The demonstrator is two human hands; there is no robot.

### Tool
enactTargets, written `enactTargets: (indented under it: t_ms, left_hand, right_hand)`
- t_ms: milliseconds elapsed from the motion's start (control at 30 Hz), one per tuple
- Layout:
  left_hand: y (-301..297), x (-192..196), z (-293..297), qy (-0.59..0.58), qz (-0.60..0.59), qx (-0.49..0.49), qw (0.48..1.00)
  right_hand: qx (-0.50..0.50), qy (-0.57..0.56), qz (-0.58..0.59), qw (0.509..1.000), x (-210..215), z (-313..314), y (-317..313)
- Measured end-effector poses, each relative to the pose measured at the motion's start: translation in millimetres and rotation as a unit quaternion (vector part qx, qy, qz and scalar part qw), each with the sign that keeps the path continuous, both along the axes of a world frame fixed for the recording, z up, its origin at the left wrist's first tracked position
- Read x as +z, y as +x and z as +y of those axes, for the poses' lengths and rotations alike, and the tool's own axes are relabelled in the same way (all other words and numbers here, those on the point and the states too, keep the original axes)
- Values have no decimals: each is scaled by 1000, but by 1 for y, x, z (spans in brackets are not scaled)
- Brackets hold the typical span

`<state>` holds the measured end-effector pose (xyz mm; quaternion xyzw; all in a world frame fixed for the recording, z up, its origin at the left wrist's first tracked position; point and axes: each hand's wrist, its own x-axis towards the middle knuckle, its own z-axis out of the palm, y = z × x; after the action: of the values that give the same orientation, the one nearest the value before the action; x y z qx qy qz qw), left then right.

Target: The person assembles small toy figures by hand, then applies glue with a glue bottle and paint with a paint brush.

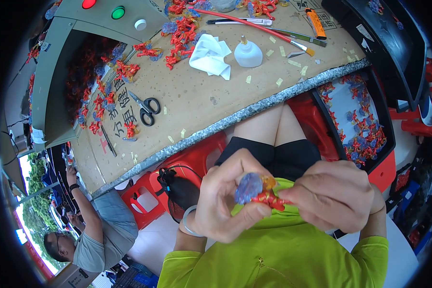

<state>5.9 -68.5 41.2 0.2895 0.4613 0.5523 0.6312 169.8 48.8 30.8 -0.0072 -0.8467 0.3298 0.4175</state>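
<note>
A small plastic figurine [249, 187], red with a translucent blue-purple part and some yellow, is held in front of my chest. My left hand [221, 204] grips it between thumb and fingers around the blue part. From the other side, the fingers of my right hand [335, 197] are pinched together at the figurine's red end. Whether a small tool is also between those right fingers is hidden. Many similar red and blue figurines [181, 36] lie in clusters on the cardboard-covered table [177, 101] beyond my knees.
Black-handled scissors [149, 111], a white tissue [210, 55], a squeeze bottle [248, 53], a red-handled brush [254, 26] and an orange-handled cutter [317, 24] lie on the table. A green-grey machine [57, 48] stands left. A black tray [391, 139] of figurines sits right. Another person [105, 230] sits left.
</note>
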Motion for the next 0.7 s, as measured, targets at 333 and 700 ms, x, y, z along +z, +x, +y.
enactTargets:
  t_ms: [333,700]
  left_hand:
    - [8,15,-3,-74,43,90,992]
    - [-5,-45,25,-48,-88,-23,995]
  right_hand:
    - [-58,-34,-58,996,17,-14,6]
    - [-49,-130,-116,983,-39,9,2]
